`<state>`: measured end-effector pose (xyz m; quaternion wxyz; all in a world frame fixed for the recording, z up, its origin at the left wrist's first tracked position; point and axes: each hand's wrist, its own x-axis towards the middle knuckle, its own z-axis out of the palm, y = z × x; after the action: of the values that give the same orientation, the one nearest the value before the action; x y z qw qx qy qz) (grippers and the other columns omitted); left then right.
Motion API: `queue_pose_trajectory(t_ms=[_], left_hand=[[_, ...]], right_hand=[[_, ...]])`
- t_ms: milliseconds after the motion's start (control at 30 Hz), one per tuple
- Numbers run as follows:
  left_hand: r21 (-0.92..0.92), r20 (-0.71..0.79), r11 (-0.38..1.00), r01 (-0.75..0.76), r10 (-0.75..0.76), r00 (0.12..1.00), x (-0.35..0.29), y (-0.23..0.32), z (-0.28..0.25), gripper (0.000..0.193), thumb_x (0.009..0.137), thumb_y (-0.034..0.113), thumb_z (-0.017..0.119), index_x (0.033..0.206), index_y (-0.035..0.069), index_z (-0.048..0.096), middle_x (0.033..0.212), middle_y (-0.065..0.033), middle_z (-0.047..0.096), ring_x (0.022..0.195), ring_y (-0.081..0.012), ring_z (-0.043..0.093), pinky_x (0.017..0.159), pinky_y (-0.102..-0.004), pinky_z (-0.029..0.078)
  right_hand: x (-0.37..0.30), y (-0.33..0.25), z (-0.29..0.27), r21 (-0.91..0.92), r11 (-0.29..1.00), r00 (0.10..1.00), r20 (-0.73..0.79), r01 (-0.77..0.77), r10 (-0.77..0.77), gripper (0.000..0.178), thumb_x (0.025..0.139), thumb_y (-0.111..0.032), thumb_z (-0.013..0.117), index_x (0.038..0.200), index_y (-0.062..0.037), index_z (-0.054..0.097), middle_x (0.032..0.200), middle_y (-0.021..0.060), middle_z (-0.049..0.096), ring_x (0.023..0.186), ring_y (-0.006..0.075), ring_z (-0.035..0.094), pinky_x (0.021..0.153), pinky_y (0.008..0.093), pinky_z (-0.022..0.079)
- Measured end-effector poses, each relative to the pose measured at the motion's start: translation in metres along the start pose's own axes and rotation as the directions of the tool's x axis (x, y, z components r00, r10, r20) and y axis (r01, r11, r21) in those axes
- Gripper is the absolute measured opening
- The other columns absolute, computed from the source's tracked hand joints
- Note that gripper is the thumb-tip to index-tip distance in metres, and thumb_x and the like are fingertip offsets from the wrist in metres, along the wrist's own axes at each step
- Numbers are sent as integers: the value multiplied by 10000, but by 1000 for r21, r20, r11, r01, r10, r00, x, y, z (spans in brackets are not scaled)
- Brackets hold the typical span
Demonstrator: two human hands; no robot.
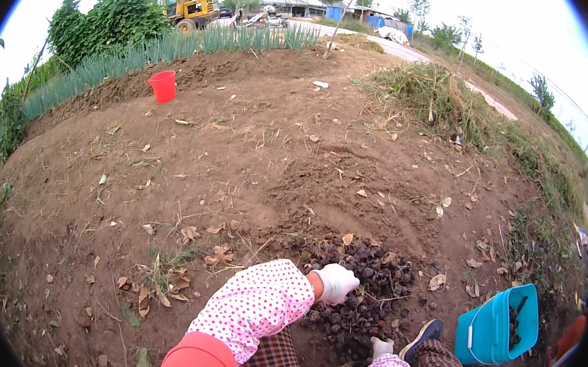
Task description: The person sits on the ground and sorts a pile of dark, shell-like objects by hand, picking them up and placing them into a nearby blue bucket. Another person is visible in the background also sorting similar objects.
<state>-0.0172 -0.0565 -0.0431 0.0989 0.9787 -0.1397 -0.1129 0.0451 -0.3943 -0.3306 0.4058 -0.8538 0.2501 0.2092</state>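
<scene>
A heap of small, dark, roundish clods or dried seed heads (371,265) lies on the soil in front of me. My left hand (336,284), in a white glove, rests on the heap's near left part with its fingers curled down. Whatever those fingers grip is hidden. Lower down, beside my shoe, my right hand (381,347) is at the heap's near edge, gloved too and closed; its contents cannot be made out. Dotted sleeve covers reach up both forearms. A teal bucket (484,330) with some dark pieces inside stands to the right of my right hand.
A red bucket (163,87) stands far left on the bare soil. Dry weeds (438,98) are piled at the far right. Another person's orange clothing (564,351) shows at the right edge, by the teal bucket. Beyond a green crop row (209,39) is a yellow loader (187,7).
</scene>
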Motion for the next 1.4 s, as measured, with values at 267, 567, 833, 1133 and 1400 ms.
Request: queue_pose_trajectory(t_ms=[267,567,833,1133,1400], left_hand=[[-61,-45,998,25,-27,999,5,8,-12,431,817,250,737,1184,53,627,1129,-197,671,1028,-395,683,866,-479,564],[-233,-104,947,221,-250,963,25,-5,20,572,857,360,743,1324,85,560,1229,-214,613,1088,-418,649,939,-488,533],[-532,205,474,702,-732,649,43,-23,174,788,822,433,781,1427,22,488,1404,-264,522,1295,-399,543,1083,-428,461],[-620,445,96,779,-774,449,50,-6,290,838,790,457,781,1450,53,459,1393,-250,573,1277,-393,582,1076,-431,471],[-685,728,-477,551,-426,536,72,41,263,957,870,387,791,1583,164,192,1595,-169,314,1378,-423,426,995,-634,492]], right_hand=[[-13,-81,-41,194,960,963,138,204,-232,644,811,-172,816,1363,23,547,1142,157,695,950,262,682,793,396,581],[-43,-205,-14,246,925,931,149,291,-333,616,886,-266,787,1418,-69,546,1292,125,658,1084,269,662,682,394,610],[-22,-53,15,-199,979,994,-110,-47,26,642,817,-389,718,1348,-43,615,1348,267,622,1270,390,598,1088,442,471],[23,5,20,-234,965,993,-18,-115,114,925,796,-598,745,1483,-45,467,1435,272,554,1353,401,525,1152,436,397],[10,-3,69,6,977,977,-7,-211,211,982,761,-633,779,1501,-80,446,1442,266,552,1336,387,543,1131,444,412]])
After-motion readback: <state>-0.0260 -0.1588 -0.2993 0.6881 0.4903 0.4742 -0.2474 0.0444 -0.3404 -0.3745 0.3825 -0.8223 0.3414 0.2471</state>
